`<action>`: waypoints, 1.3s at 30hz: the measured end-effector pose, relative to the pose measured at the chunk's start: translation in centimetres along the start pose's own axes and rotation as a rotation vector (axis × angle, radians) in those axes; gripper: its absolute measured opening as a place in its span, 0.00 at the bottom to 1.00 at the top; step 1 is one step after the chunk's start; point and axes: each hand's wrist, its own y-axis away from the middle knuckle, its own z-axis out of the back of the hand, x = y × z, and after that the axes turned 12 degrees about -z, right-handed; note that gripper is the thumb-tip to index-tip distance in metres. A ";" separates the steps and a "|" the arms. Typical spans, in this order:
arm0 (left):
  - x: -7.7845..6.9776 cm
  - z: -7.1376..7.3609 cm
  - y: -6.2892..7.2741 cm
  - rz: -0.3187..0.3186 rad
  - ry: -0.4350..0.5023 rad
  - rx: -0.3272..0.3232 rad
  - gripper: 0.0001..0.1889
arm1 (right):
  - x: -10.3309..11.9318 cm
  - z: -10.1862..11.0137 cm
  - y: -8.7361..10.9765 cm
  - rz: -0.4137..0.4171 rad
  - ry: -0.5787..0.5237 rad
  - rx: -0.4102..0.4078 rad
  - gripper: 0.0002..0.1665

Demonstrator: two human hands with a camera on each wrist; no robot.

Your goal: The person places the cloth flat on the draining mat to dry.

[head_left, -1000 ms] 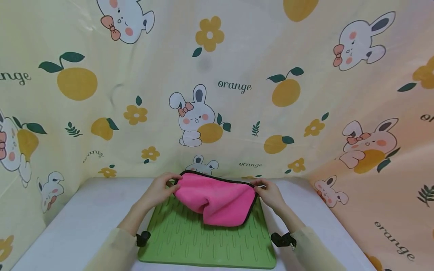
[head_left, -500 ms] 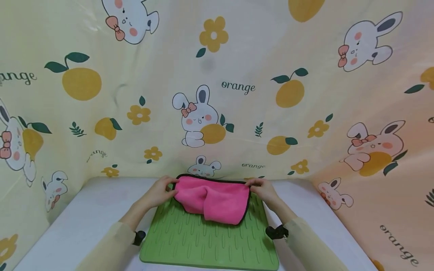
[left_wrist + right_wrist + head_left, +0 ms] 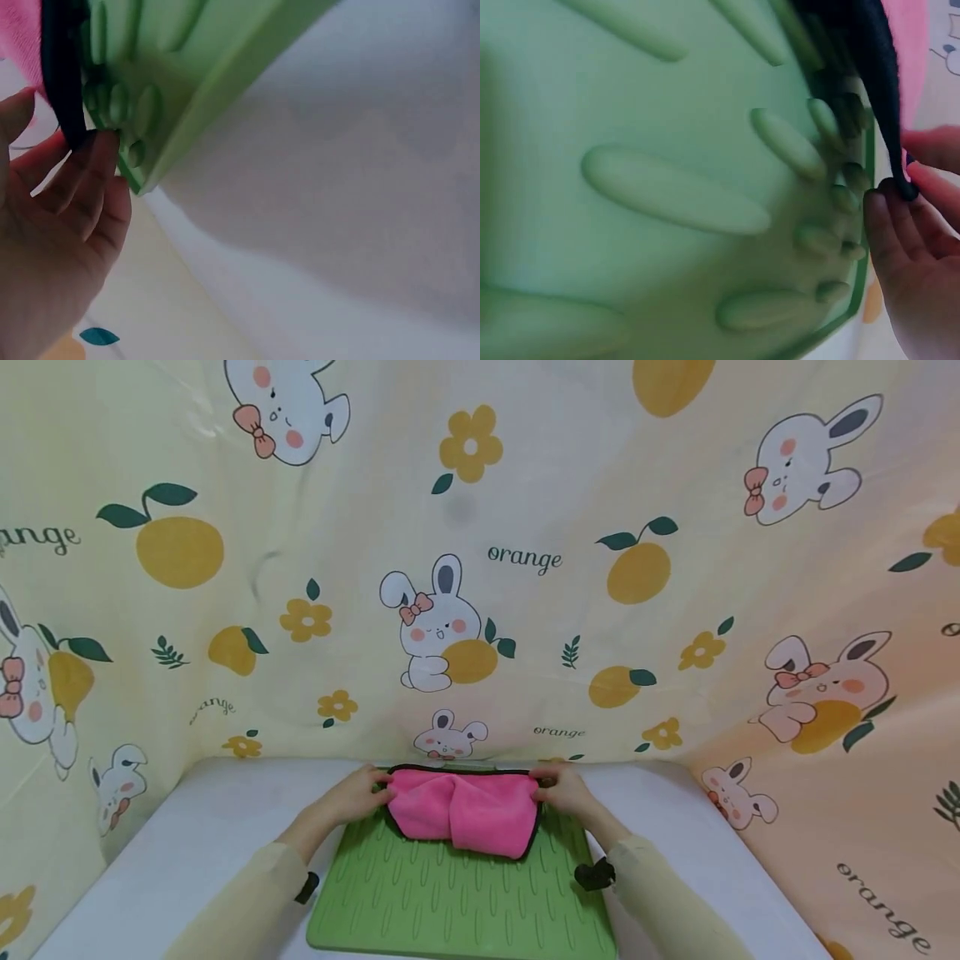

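A pink cloth [image 3: 491, 814] with black edging hangs over the far part of a green ridged mat [image 3: 450, 902], a soft fold running down its middle. My left hand [image 3: 357, 795] pinches its upper left corner between thumb and fingers. At the upper right corner, my right hand [image 3: 566, 792] pinches the edge the same way. In the left wrist view, the black edging [image 3: 64, 82] runs down to the fingertips beside the mat's corner. The right wrist view has the black edging [image 3: 881, 82] between thumb and fingers, near raised oval ridges. The cloth hides part of the mat's far end.
The mat lies on a white table [image 3: 247, 810]. Behind and at both sides rises a cream sheet [image 3: 345, 527] printed with rabbits and oranges. A black band [image 3: 595, 874] sits at the right wrist.
Both hands have come down a little, and the right hand has moved left toward the other. The cloth has lowered and narrowed, its fold now nearer upright; both corners stay pinched.
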 end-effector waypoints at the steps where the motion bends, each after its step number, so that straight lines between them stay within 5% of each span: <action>1: 0.0 -0.2 0.0 0.010 -0.020 0.004 0.21 | 0.0 -0.1 0.0 0.023 0.023 0.021 0.24; 8: -0.1 -0.8 -0.3 0.038 -0.182 0.033 0.24 | 0.0 -0.3 0.1 0.133 0.157 0.047 0.29; 20: -0.9 -0.5 -0.2 0.065 -0.281 0.070 0.25 | 0.1 -0.5 0.0 0.116 0.254 0.066 0.33; 29: -1.1 -0.5 0.6 0.027 -0.256 0.012 0.24 | -0.3 -0.5 1.2 0.160 0.244 -0.027 0.27; 39: -2.6 -1.0 2.5 -0.063 -0.086 -0.131 0.14 | 0.6 -0.3 5.1 0.089 0.051 -0.061 0.23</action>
